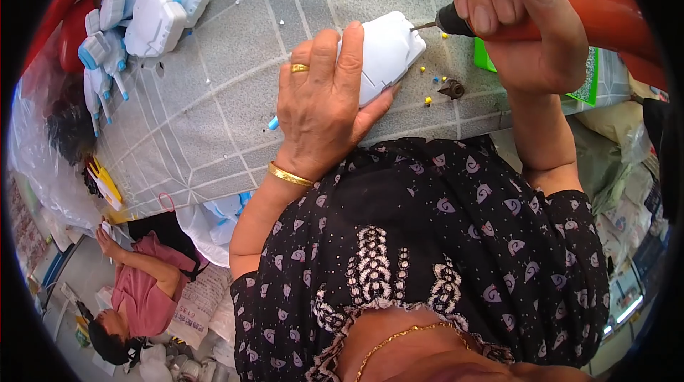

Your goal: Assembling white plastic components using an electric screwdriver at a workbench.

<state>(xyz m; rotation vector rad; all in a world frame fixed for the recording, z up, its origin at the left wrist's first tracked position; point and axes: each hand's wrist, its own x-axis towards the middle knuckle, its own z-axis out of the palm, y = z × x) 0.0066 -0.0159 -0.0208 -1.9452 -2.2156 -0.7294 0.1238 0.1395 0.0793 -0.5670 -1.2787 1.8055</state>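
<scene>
My left hand (320, 97), with a gold ring and bangle, is wrapped round a white plastic toy part (388, 47) and presses it to the table. A blue stub (273, 123) shows beside that hand; whether it belongs to the part is hidden. Held in my right hand (527, 33) is an orange-red power screwdriver (605, 15) with a black nose. Its thin bit points left and meets the part's far right edge. Whether a screw sits under the tip is too small to tell.
White and blue plastic parts (157, 22) are heaped at the far left. Near the screwdriver lie a dark cone-shaped piece (451, 88), tiny yellow and blue bits, and a green-edged tray (591, 76). Yellow-handled tools (105, 182) sit at the left edge. A person in pink (146, 282) works beyond.
</scene>
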